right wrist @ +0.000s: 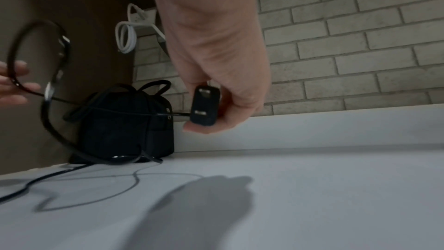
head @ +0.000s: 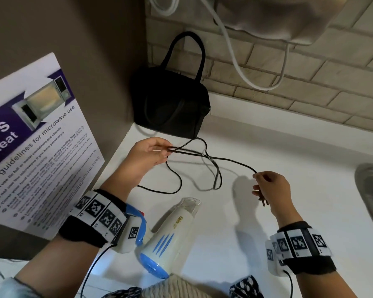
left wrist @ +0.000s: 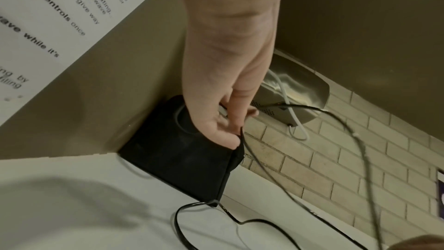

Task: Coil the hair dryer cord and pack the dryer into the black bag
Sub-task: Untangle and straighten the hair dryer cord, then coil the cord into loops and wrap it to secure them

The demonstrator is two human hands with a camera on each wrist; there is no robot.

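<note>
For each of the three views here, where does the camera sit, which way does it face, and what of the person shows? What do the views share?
Head: worn on the head, looking down at the white counter; both hands, the left hand and right hand, show, with the hair dryer and cord.
Left wrist: looks along the left hand towards the corner and black bag.
Right wrist: low over the counter, looking along the right hand holding the plug; the left hand's fingertips show at the left edge.
Shared: all three show the bag, cord and brick wall.

One hair dryer (head: 170,237), one black cord (head: 230,161) with one plug (right wrist: 205,108), one black bag (head: 170,104), one poster (head: 35,134), perhaps two white cables (head: 235,61), blurred.
</note>
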